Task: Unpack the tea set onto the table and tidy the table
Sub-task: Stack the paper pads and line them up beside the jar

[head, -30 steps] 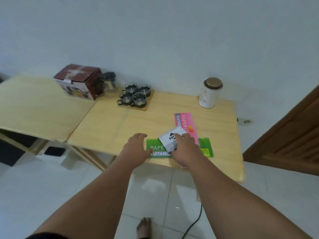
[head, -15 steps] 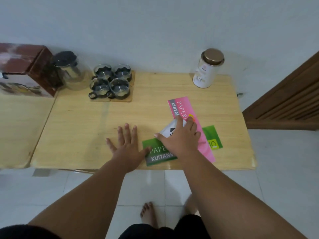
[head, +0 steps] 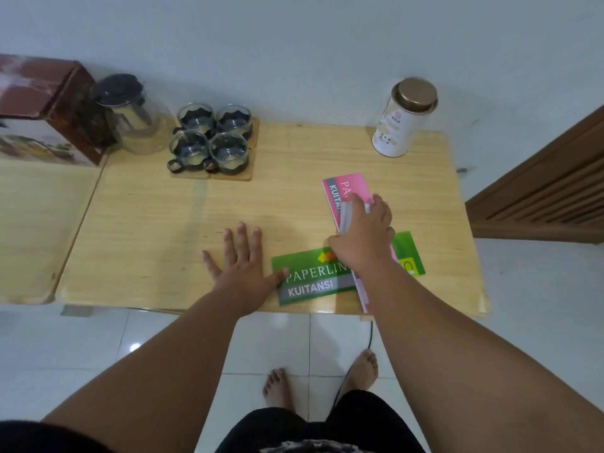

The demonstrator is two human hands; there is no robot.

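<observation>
Near right table [head: 327, 152] edge: right hand [head: 362, 240] pinches small white packet [head: 345, 217] over pink booklet [head: 346, 191]; left hand [head: 238, 269] flat, fingers spread, thumb on green booklet [head: 313, 282]. Advice: square booklets, then lift. Tea set far left.

Four glass cups [head: 209, 138] upright on wooden coasters [head: 250, 173], beside a lidded glass teapot [head: 134, 116].

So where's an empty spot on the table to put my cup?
Bare wood lies between the four glass cups and the left hand, and between those cups and the white tin. It is crowded around the right hand, on the pink booklet and green booklet.
</observation>
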